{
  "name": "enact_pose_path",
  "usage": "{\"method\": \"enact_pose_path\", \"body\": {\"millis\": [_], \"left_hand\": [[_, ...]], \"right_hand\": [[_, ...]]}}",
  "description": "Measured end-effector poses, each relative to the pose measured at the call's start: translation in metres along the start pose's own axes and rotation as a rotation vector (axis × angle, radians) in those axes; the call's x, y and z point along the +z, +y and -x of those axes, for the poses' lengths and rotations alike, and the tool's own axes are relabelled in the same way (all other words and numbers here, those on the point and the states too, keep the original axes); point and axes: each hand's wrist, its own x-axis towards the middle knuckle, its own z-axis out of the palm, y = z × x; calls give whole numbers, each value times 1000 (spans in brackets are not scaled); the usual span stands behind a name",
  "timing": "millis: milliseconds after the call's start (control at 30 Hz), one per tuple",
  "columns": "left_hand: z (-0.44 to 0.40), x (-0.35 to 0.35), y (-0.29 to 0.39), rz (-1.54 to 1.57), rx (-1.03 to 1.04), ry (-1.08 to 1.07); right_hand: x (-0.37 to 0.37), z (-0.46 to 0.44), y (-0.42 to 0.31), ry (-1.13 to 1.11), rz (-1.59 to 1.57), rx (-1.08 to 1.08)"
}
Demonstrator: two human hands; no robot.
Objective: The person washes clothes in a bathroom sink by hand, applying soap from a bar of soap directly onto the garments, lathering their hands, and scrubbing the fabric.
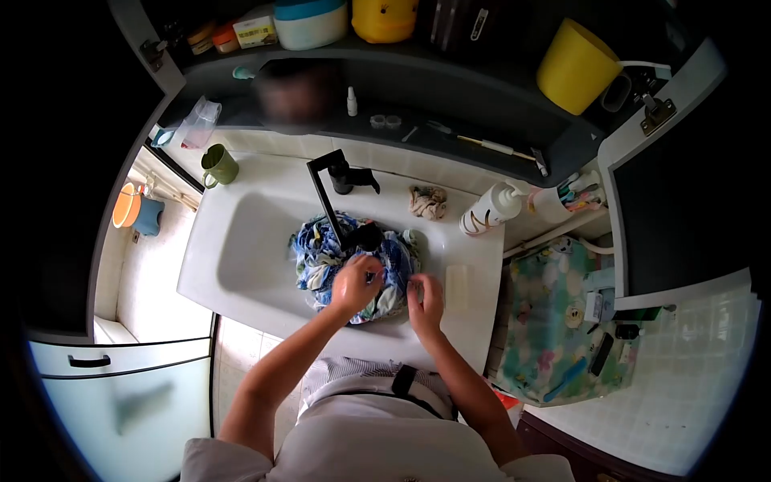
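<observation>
A bundle of blue, white and green patterned cloth [315, 251] lies heaped in the white washbasin, under the black faucet [323, 193]. My left hand [357, 283] is over the middle of the bundle, its fingers curled closed on a part of the cloth; the skin looks wet. At the bundle's right edge is my right hand [426, 301], its fingers slightly bent and apart, with nothing visible in them. Whether its fingertips touch the cloth is unclear. A black patch of fabric or fitting lies beneath the faucet's end.
On the basin [249, 241] rim stand a green mug [219, 165], a crumpled cloth [427, 202], a white pump bottle [491, 209] and a pale soap bar or dish [457, 287]. Open cabinet doors flank the shelf, which holds a yellow mug [572, 68]. A flowered cover [546, 321] lies at right.
</observation>
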Motion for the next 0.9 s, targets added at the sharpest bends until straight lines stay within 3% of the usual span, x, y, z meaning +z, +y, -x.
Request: {"method": "enact_pose_path", "body": {"millis": [33,167,333,367,500,567,667,700,900], "left_hand": [[8,-14,7,-152,18,105],[-3,-11,-23,-495,122,407],[-37,9,-66,-669,95,215],[-37,17,-75,-644,75,237],[-44,28,-104,-676,85,267],[-55,22,-96,-691,141,224],[-67,27,-126,-593,135,345],[-73,24,-125,-558,197,375],[-87,24,-142,-572,90,372]], "right_hand": [[10,-10,0,134,36,-180],[65,-41,-3,87,183,-359],[105,-66,-4,-259,571,-245],[110,-69,8,-198,591,-320],[129,-82,25,-178,437,-235],[133,-96,21,-205,570,-244],[154,-108,38,-262,698,-279],[160,-113,41,-277,656,-260],[176,-125,49,-171,440,-313]]}}
